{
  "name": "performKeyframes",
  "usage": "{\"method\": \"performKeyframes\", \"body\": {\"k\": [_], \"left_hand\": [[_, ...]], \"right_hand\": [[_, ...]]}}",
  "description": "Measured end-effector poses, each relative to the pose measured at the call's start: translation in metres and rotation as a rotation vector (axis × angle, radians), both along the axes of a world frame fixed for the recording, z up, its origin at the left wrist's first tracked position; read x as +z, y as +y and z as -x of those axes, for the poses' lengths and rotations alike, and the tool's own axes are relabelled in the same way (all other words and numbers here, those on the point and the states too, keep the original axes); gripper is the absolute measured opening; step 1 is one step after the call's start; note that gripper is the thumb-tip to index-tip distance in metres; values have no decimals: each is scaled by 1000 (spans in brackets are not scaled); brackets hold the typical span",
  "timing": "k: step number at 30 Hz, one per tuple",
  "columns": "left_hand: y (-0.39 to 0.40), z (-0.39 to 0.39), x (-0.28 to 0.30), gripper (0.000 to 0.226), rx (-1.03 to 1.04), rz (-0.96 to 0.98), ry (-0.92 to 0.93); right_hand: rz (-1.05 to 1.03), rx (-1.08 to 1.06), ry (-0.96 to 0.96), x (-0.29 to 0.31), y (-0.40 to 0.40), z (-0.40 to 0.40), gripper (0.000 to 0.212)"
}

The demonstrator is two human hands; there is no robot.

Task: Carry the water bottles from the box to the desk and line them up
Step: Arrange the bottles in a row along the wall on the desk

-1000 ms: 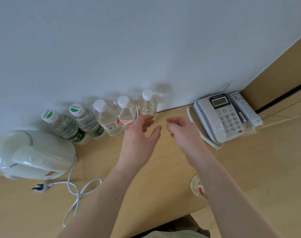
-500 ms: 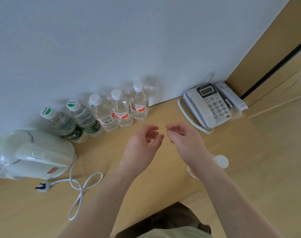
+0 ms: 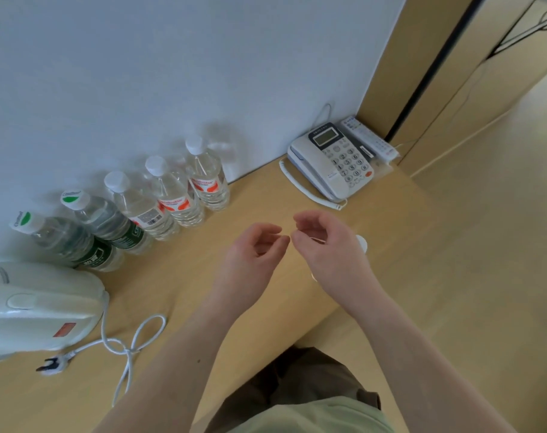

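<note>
Five water bottles stand upright in row on desk against wall. Left hand and right hand hover nearby, fingers loosely curled, holding nothing. Bottles likely full, heavy, smooth, squeezable; best grasped mid-body.

Digits stand on the telephone keypad; the print on the bottle labels is too blurred to read.

white kettle, tan desk, red-labelled bottle
</note>
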State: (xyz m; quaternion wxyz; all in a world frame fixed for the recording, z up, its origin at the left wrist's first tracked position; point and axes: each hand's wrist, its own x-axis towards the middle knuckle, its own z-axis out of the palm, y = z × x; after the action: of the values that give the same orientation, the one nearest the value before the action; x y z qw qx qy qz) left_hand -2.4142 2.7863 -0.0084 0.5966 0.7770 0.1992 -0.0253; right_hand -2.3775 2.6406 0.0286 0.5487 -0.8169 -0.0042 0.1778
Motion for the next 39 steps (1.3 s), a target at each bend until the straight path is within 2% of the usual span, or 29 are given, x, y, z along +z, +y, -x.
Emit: {"method": "performKeyframes", "body": {"k": [15,20,24,30,34,39], "left_hand": [[-32,-9,3,10,-137,14,-66],[-37,-14,3,10,-141,24,-76],[-41,-18,2,10,-162,6,-82],[-42,-20,-1,11,-172,-9,-81],[-37,-20,-3,12,-153,-12,-76],[-28,-21,-5,12,-116,-4,-58]], "right_hand": [[-213,-207,-105,1,-61,13,26],[-116,-260,-157,-6,-72,13,31],[-60,-228,-99,-19,-78,14,38],[4,-143,85,-46,-79,13,65],[50,-88,74,-61,-73,10,79],[136,-120,5,-74,-64,4,71]]}}
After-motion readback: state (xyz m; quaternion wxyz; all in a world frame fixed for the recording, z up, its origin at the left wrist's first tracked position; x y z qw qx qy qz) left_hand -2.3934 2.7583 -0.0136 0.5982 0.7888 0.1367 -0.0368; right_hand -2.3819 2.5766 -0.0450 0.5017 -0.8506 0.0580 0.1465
